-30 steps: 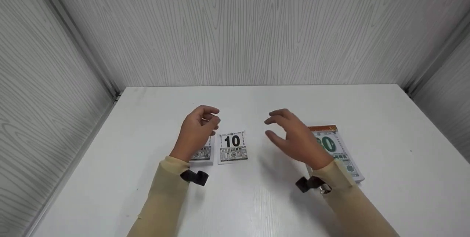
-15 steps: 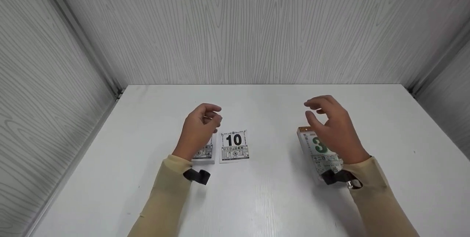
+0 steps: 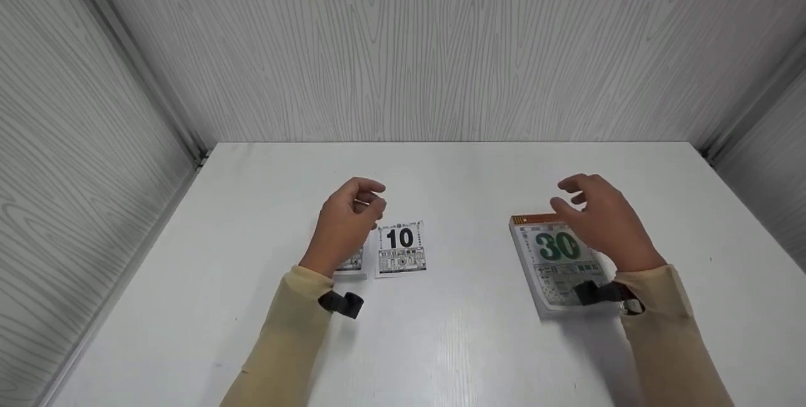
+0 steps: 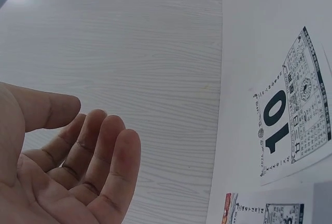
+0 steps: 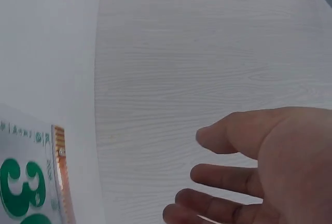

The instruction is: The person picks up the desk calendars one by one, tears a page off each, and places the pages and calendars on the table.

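Note:
Above a smaller calendar pad [image 3: 352, 263] hovers my left hand [image 3: 345, 224], its fingers loosely bent and nothing between them; most of that pad is hidden beneath it. Just right of the pad lies a loose calendar sheet [image 3: 402, 249] printed with a black 10, also seen as a sheet [image 4: 290, 115] in the left wrist view. My right hand [image 3: 607, 221] hangs over the right side of a thick tear-off calendar [image 3: 554, 262] with a green 30 and an orange top strip. Its fingers are relaxed and hold nothing. The right wrist view catches the calendar's corner [image 5: 26, 182].
A white table [image 3: 466, 331] carries everything. Grey wood-grain panels rise behind it, as a back wall [image 3: 403, 48], and at the left side [image 3: 82, 142] and right side [image 3: 765, 193].
My right hand has moved rightward from the middle to the right part of the big calendar, which has shifted slightly left and now shows its 30 fully. The left hand stays nearly in place.

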The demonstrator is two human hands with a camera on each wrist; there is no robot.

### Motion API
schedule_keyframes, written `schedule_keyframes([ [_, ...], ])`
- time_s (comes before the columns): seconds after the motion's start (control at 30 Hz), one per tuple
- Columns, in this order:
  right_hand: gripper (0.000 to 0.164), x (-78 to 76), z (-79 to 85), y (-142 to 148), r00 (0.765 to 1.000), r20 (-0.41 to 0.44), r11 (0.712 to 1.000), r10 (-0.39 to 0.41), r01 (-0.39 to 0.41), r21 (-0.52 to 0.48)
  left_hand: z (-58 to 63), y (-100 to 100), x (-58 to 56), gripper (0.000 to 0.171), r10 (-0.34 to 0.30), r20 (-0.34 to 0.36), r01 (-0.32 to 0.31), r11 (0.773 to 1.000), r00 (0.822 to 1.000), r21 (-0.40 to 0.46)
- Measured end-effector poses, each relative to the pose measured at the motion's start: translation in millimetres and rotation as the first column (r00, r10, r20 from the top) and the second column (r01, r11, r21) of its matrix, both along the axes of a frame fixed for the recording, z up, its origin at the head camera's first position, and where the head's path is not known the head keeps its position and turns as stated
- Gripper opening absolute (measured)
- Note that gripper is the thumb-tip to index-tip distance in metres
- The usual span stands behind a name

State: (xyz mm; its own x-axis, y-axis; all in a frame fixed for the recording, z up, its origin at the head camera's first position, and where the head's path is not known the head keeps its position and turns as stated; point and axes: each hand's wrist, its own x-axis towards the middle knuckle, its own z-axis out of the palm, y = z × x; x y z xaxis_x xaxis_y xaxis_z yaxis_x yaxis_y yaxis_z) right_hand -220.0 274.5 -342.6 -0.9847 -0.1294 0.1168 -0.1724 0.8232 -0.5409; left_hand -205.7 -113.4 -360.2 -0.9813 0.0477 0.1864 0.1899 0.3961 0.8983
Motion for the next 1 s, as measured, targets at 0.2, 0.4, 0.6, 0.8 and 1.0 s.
schedule_keyframes([
  [0.2, 0.058, -11.5, -17.0, 21.0, 0.983, 0.166, 0.988, -0.077, 0.053, 0.144, -3.8, 6.0, 2.4, 0.024, -0.045, 0.019, 0.046, 0.999, 0.999, -0.020],
  [0.4, 0.068, -13.3, -29.6, 34.6, 0.938, 0.323, 0.973, -0.127, 0.055, 0.223, -7.8, 12.2, 5.7, 0.024, -0.063, 0.047, 0.067, 0.995, 0.997, -0.081],
  [0.6, 0.064, -15.2, -37.4, 40.7, 0.901, 0.410, 0.976, -0.142, 0.059, 0.209, -11.2, 17.5, 5.0, 0.023, -0.076, 0.080, 0.084, 0.991, 0.994, -0.102],
  [0.8, 0.061, -15.3, -41.8, 41.9, 0.896, 0.417, 0.978, -0.156, 0.082, 0.189, -21.4, 29.4, 4.2, 0.022, -0.142, 0.112, 0.150, 0.986, 0.984, -0.071],
  [1.0, 0.064, -13.5, -42.4, 39.8, 0.890, 0.425, 0.980, -0.164, 0.100, 0.169, -33.3, 58.6, 4.8, 0.022, -0.254, 0.179, 0.264, 0.964, 0.950, -0.031],
])
